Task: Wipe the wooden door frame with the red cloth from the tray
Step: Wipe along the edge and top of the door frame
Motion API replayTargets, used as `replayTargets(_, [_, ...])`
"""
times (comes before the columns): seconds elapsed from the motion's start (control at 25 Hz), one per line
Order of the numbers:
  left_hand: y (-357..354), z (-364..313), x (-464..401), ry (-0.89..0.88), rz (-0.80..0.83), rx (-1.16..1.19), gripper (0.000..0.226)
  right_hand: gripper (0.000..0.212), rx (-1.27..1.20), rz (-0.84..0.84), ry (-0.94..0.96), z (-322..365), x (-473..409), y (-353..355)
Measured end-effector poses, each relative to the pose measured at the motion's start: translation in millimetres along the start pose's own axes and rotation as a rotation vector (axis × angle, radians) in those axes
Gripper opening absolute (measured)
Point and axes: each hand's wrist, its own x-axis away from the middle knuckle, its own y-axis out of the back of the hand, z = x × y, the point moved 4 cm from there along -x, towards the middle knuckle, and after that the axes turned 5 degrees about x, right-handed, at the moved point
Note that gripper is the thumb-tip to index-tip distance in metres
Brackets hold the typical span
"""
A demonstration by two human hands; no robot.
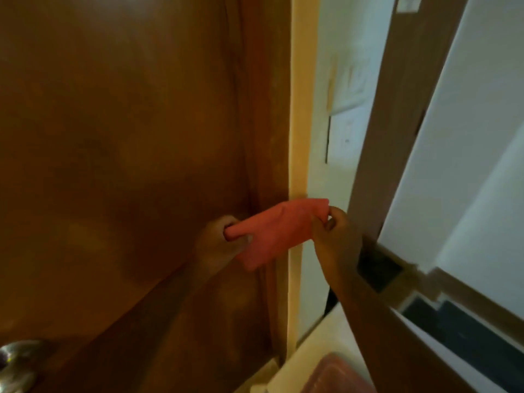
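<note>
The red cloth [276, 231] is stretched between both hands in front of the wooden door frame [299, 109]. My left hand [221, 241] pinches the cloth's left end, close to the brown door [127, 137]. My right hand [334, 231] grips the cloth's upper right corner, just right of the pale frame strip. The cloth crosses the frame at about mid height. A reddish tray [334, 375] shows at the bottom edge, partly cut off.
A metal door knob [17, 361] sits at the lower left. White wall with switch plates [348, 109] lies right of the frame. A second brown frame [397, 123] and a dark step [453, 321] are at the right. Pale floor [317, 336] is below.
</note>
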Motion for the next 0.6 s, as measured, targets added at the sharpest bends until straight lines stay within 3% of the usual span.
replayTargets(0.08, [30.5, -17.4, -13.5, -0.123, -0.081, -0.175, 0.02, 0.031, -0.113, -0.031, 0.01, 40.9, 1.8, -37.0])
replayTargets(0.16, [53.2, -32.7, -20.4, -0.242, -0.089, -0.304, 0.017, 0.069, -0.139, -0.021, 0.045, 67.8, 12.0, -79.1])
replayTargets(0.24, [72.2, -53.4, -22.5, -0.4, -0.088, -0.467, 0.03, 0.083, 0.036, -0.06, 0.121, 76.7, 22.8, -113.5])
replayTargets(0.32, [93.6, -81.8, -23.6, -0.686, -0.219, -0.666, 0.037, 0.084, 0.306, -0.137, 0.189, 82.0, 18.0, -128.8])
replayTargets(0.4, [113.7, -118.5, -33.1, -0.946, -0.367, -0.856, 0.04, 0.078, 0.42, -0.267, 0.313, 110.5, -5.0, -120.8])
replayTargets(0.48, [132.9, -157.3, -55.5, -0.993, -0.495, -1.002, 0.049, 0.067, 0.408, -0.448, 0.545, 167.5, -38.5, -97.3])
replayTargets(0.6, [148.9, -196.9, -84.0, -0.868, -0.626, -1.131, 0.066, 0.066, 0.386, -0.615, 0.825, 272.1, -96.3, -53.2])
